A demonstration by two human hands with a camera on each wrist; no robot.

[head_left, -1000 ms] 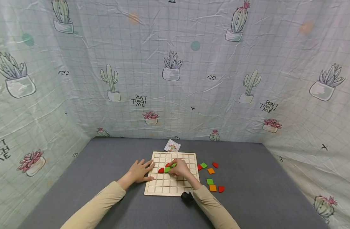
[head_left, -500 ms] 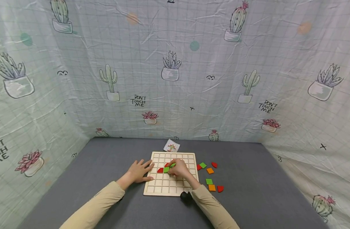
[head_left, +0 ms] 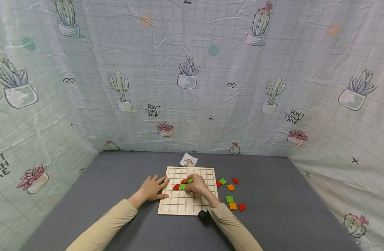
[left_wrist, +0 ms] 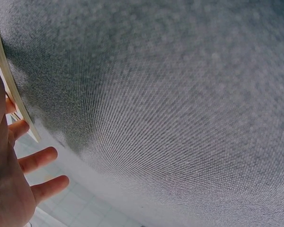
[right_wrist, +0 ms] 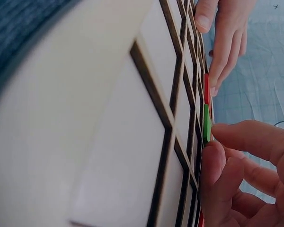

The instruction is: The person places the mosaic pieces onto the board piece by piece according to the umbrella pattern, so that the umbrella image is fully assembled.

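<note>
My left hand (head_left: 152,188) lies on the left edge of the pale wooden grid board (head_left: 176,208), fingers spread. In the left wrist view, the fingers of my left hand (left_wrist: 12,175) reach along the edge of the board (left_wrist: 16,99). My right hand (head_left: 197,184) is over the middle of the board, index finger and thumb pinching at a green square tile (head_left: 183,187). The right wrist view has the fingertips of my right hand (right_wrist: 215,139) right at the green tile (right_wrist: 207,124), beside a red tile (right_wrist: 207,87). A red rounded tile (head_left: 176,187) sits left of the green one; other tiles are partly hidden behind my hand.
Right of the board on the dark grey table (head_left: 273,209) lie loose tiles: a green square (head_left: 223,181), an orange square (head_left: 231,187), a red rounded piece (head_left: 242,207) and several more. A card with a coloured pattern (head_left: 188,160) lies behind the board. A printed curtain (head_left: 192,104) surrounds the table.
Both hands and the tiles keep nearly the same places; the head view has shifted very slightly.
</note>
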